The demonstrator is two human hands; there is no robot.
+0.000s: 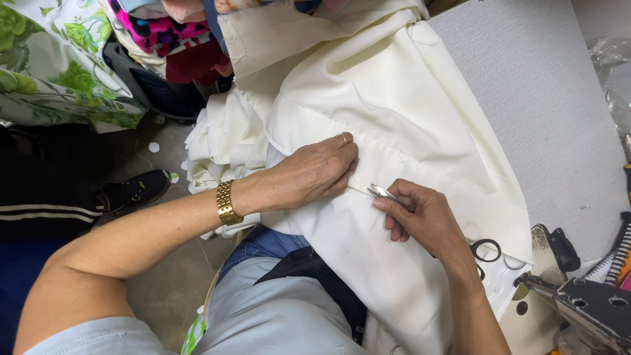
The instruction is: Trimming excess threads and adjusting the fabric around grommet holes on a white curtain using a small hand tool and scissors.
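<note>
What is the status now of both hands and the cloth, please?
Left hand pressing cream cloth flat at seam. Right hand holding small metal snips at seam. Black-handled scissors lying beside, nothing blocking.

The scene was evenly and brightly lit from overhead, and the cream fabric (394, 125) was rendered nearly overexposed, with only soft shadows in its folds. The floor (164, 276) at lower left was left dimmer. A small glare was seen on the metal snips (381, 192). Slight wide-angle stretching and softness were noted at the edges.
</note>
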